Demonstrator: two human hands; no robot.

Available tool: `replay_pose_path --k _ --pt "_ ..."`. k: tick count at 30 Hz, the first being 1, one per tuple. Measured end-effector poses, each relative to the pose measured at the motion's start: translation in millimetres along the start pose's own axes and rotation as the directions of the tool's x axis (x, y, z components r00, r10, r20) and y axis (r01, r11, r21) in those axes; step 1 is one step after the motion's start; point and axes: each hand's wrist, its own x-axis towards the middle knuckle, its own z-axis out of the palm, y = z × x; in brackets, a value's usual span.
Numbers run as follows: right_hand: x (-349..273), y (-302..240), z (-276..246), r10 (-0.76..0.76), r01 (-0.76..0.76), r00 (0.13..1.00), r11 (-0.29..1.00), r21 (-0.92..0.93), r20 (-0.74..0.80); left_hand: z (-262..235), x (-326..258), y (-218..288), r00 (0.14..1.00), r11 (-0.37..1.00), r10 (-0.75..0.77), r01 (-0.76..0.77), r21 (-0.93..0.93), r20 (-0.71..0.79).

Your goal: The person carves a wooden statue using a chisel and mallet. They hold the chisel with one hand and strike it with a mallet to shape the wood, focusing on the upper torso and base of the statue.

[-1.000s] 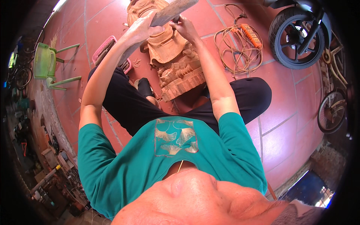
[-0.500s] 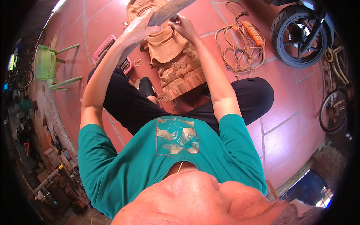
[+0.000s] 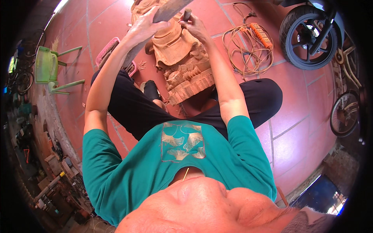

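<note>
A carved wooden figure point(image 3: 176, 58) with draped folds and a rough, uncut base lies on the floor between my legs. A long grey-brown wooden beam point(image 3: 173, 9) crosses above it, running from lower left to upper right. My left hand point(image 3: 145, 28) grips this beam, thumb along its near side. Just right of it, my right hand point(image 3: 195, 28) is closed around a short, dark, blunt-ended tool point(image 3: 187, 14). The tool's end stands up out of the fingers, a small gap from the beam; its lower part is hidden.
A pink basket point(image 3: 107, 52) with tools stands left of the carving, with wood shavings nearby. Further left is a green plastic chair point(image 3: 47, 65). On the right lie a coiled cord and an orange power strip point(image 3: 261, 35), beside a motorbike wheel point(image 3: 309, 37).
My right hand has shifted slightly right, away from the beam, and the tool's blunt end now shows more plainly. My left hand and the carving have barely moved.
</note>
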Motion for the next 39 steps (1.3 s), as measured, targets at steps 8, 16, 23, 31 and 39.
replay_pose_path --k 8,16,23,31,39 --pt "3.9 4.8 1.8 -0.009 0.008 1.0 0.995 -0.1 -0.008 -1.2 2.8 7.5 0.999 0.999 0.036 -0.036 -0.023 0.031" --pt "9.0 6.5 -2.8 -0.019 0.021 1.0 0.989 -0.147 0.017 5.3 9.7 -2.0 0.991 0.999 0.005 -0.011 0.048 0.134" --pt "4.3 -1.9 8.0 -0.108 0.061 0.99 0.912 -0.406 -0.096 2.6 1.0 11.5 0.999 0.998 0.027 -0.025 -0.054 0.039" --pt "10.2 5.2 -1.0 0.028 -0.088 0.978 0.953 -0.289 -0.206 -1.4 10.5 -5.3 0.991 0.994 0.08 -0.088 -0.065 -0.11" --pt "5.3 6.0 -5.8 0.069 -0.109 0.97 0.98 -0.164 -0.232 -2.2 9.8 13.0 0.999 0.988 -0.005 -0.001 -0.152 -0.044"
